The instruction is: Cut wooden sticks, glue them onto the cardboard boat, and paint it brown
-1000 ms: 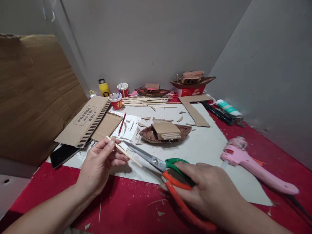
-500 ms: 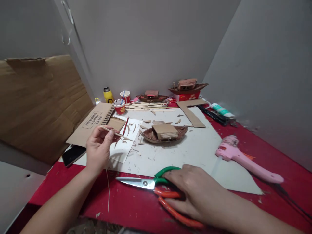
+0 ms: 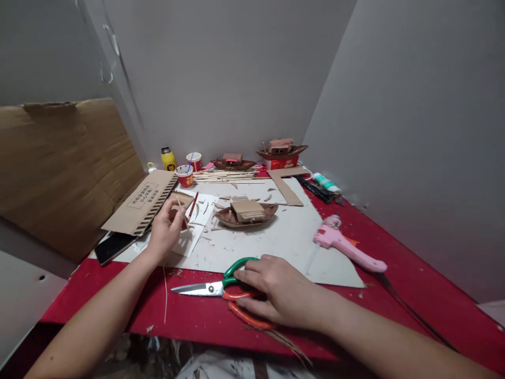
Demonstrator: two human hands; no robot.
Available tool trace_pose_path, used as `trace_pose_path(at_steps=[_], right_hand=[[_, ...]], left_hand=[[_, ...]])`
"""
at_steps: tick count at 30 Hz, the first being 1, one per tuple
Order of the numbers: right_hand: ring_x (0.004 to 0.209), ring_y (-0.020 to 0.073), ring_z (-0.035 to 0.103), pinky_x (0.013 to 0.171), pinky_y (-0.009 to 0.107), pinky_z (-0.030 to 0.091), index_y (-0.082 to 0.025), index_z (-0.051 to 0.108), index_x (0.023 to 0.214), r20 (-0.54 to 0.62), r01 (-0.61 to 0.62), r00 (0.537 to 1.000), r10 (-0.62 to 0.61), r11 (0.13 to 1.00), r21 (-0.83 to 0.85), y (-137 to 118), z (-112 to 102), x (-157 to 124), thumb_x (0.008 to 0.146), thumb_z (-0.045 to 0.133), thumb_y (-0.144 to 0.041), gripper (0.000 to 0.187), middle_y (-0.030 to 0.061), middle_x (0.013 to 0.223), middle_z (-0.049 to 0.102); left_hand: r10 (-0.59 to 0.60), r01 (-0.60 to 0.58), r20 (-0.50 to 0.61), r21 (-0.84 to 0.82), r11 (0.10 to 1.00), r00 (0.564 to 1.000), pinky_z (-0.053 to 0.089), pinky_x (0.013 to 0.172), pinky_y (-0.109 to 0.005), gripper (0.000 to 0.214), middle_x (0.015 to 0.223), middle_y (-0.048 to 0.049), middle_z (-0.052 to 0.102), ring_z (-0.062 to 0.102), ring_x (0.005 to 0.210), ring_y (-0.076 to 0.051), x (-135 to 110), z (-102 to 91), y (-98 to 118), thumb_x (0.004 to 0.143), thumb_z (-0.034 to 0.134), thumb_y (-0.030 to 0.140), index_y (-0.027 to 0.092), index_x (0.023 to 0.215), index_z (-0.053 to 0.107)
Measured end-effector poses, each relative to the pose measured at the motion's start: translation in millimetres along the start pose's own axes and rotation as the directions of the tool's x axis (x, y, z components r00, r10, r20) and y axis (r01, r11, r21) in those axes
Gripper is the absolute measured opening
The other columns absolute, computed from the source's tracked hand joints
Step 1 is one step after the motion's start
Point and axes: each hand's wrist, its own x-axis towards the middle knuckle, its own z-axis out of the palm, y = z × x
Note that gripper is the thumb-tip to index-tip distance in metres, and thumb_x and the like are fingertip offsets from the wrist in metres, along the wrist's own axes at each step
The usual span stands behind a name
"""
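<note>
Between the thumb and fingers of my left hand (image 3: 165,229) is a thin wooden stick (image 3: 179,202), held above the white paper at the left. My right hand (image 3: 278,289) rests over the green and orange handles of a pair of scissors (image 3: 202,289), its fingers around them. The scissors' blades are together and point left on the red tabletop. Beyond both hands sits a small model boat (image 3: 221,217) with a brown hull, a cardboard canopy and pale strips along the canopy's near side.
A pink hot glue gun (image 3: 347,246) lies at the right. Cardboard scraps and a red pencil (image 3: 193,204) lie around the boat. Behind are wooden sticks (image 3: 224,176), paper cups (image 3: 184,177) and two finished-looking boats (image 3: 282,150). A phone (image 3: 114,248) lies under cardboard (image 3: 138,202).
The view has swung right, so things appear farther left. The stick in my left hand has turned from nearly level to steeper. My right hand stays on the scissors.
</note>
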Motion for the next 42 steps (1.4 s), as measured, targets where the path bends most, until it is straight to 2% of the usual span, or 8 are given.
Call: trace_pose_path(at_steps=[3, 7, 10, 15, 23, 34, 40, 42], right_hand=[[0.074, 0.0203, 0.065, 0.069, 0.033, 0.039, -0.018, 0.072, 0.105, 0.003, 0.001, 1.000, -0.001, 1.000, 0.008, 0.6, -1.9, -0.7, 0.093, 0.058, -0.043, 0.031, 0.0064, 0.087, 0.072], [0.072, 0.0187, 0.065, 0.068, 0.031, 0.039, -0.017, 0.072, 0.097, -0.013, 0.015, 1.000, -0.015, 1.000, 0.019, -0.6, -4.6, 0.1, 0.094, 0.057, -0.039, 0.027, 0.0051, 0.082, 0.072], [0.071, 0.0174, 0.065, 0.067, 0.030, 0.039, -0.017, 0.071, 0.092, -0.017, 0.033, 0.999, -0.033, 0.999, 0.032, -1.3, -6.4, 0.7, 0.096, 0.055, -0.037, 0.026, 0.0045, 0.081, 0.073], [0.069, 0.0167, 0.065, 0.066, 0.030, 0.038, -0.017, 0.071, 0.089, -0.004, 0.042, 0.999, -0.042, 0.999, 0.032, -1.6, -7.8, -0.7, 0.095, 0.056, -0.038, 0.026, 0.0051, 0.081, 0.073], [0.074, 0.0187, 0.068, 0.067, 0.029, 0.042, -0.020, 0.071, 0.105, -0.036, 0.029, 0.999, -0.026, 0.996, 0.081, -1.5, 2.7, -2.4, 0.098, 0.053, -0.039, 0.027, 0.0058, 0.084, 0.074], [0.073, 0.0170, 0.067, 0.069, 0.028, 0.044, -0.020, 0.071, 0.102, -0.047, 0.038, 0.998, -0.033, 0.994, 0.099, 0.5, 2.6, 0.7, 0.102, 0.047, -0.040, 0.031, 0.0048, 0.083, 0.074], [0.074, 0.0168, 0.064, 0.071, 0.028, 0.044, -0.018, 0.071, 0.099, -0.147, 0.073, 0.987, -0.058, 0.993, 0.093, 3.1, -3.2, 0.0, 0.102, 0.045, -0.037, 0.032, 0.0060, 0.079, 0.071], [0.073, 0.0165, 0.063, 0.071, 0.028, 0.044, -0.018, 0.071, 0.099, -0.172, 0.087, 0.983, -0.070, 0.992, 0.096, 4.7, -5.9, -0.6, 0.103, 0.044, -0.037, 0.033, 0.0059, 0.077, 0.070]], left_hand=[[-0.037, 0.032, 0.041, 0.115, 0.993, 0.998, 0.051, 0.056, -0.025, 0.020, 0.064, 0.0060, 0.061, 0.059, 0.053, -0.012, 2.7, 0.1, -8.8, 0.095, 0.060, 0.039, 0.020, 0.102, 0.059], [-0.127, 0.103, 0.078, 0.259, 0.961, 0.989, 0.059, 0.077, -0.039, 0.030, 0.112, -0.0075, 0.068, 0.068, 0.090, -0.020, 5.8, -2.4, -17.3, 0.097, 0.062, 0.036, 0.016, 0.119, 0.063], [-0.187, 0.139, 0.106, 0.350, 0.926, 0.977, 0.058, 0.087, -0.046, 0.035, 0.126, -0.0096, 0.064, 0.066, 0.105, -0.025, 6.9, -5.1, -19.8, 0.096, 0.063, 0.035, 0.017, 0.125, 0.061], [-0.255, 0.162, 0.159, 0.445, 0.881, 0.954, 0.057, 0.088, -0.046, 0.035, 0.127, -0.0101, 0.064, 0.066, 0.106, -0.025, 7.3, -4.8, -20.2, 0.096, 0.063, 0.034, 0.018, 0.127, 0.060], [-0.292, 0.158, 0.192, 0.512, 0.844, 0.937, 0.057, 0.088, -0.046, 0.034, 0.128, -0.0100, 0.064, 0.066, 0.106, -0.025, -1.1, 2.6, -18.1, 0.096, 0.063, 0.034, 0.018, 0.126, 0.061], [-0.245, 0.171, 0.174, 0.358, 0.918, 0.954, 0.058, 0.087, -0.045, 0.034, 0.124, -0.0083, 0.065, 0.067, 0.104, -0.026, -3.8, -14.6, 0.5, 0.095, 0.063, 0.036, 0.016, 0.124, 0.062], [-0.177, 0.147, 0.100, 0.251, 0.957, 0.979, 0.059, 0.080, -0.041, 0.031, 0.113, -0.0078, 0.069, 0.069, 0.092, -0.021, 36.9, -23.6, 2.9, 0.096, 0.064, 0.034, 0.016, 0.120, 0.063], [-0.118, 0.115, -0.001, 0.234, 0.965, 0.993, 0.057, 0.090, -0.042, 0.054, 0.113, -0.0089, 0.070, 0.069, 0.104, -0.023, 65.4, -24.1, 0.5, 0.090, 0.071, 0.033, 0.018, 0.137, 0.050]])
